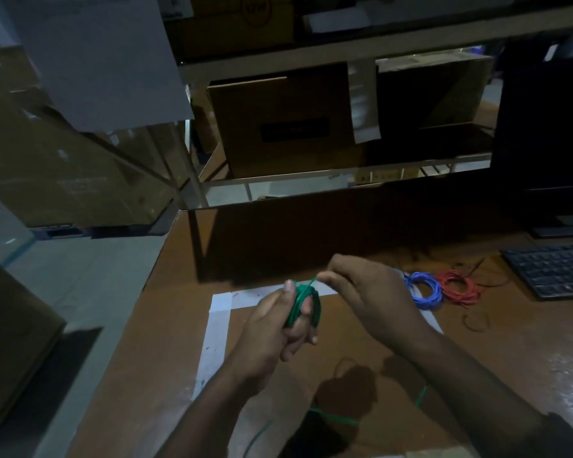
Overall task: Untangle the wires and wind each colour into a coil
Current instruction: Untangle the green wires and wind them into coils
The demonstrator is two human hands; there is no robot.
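**Green wire part-wound on left hand; blue and red coils set aside**

We note a green wire coil (303,304) wrapped round the fingers of the left hand (278,328), held above the table (166,375). Left thumb presses on top of the coil; lower fingers curl under it.

A short taut run of green wire goes from the coil's top to the right hand (368,302), just beside the left fingertips. Right thumb and forefinger pinch that strand; remaining fingers curl loosely behind.

Loose green wire (338,419) trails on the table below both wrists, toward us, partly hidden by the forearms.

Beyond the right hand's knuckles, approx. level w/ the pinch, lies a blue coil (424,290) flat on the table, and touching it on the far side a red coil (458,287). A thin brown ring (476,322) lies near the red coil; we cannot tell what it is.

White tape strips (217,328) mark a rectangle under the hands. A dark keyboard (556,271) sits past the red coil, at the right edge.
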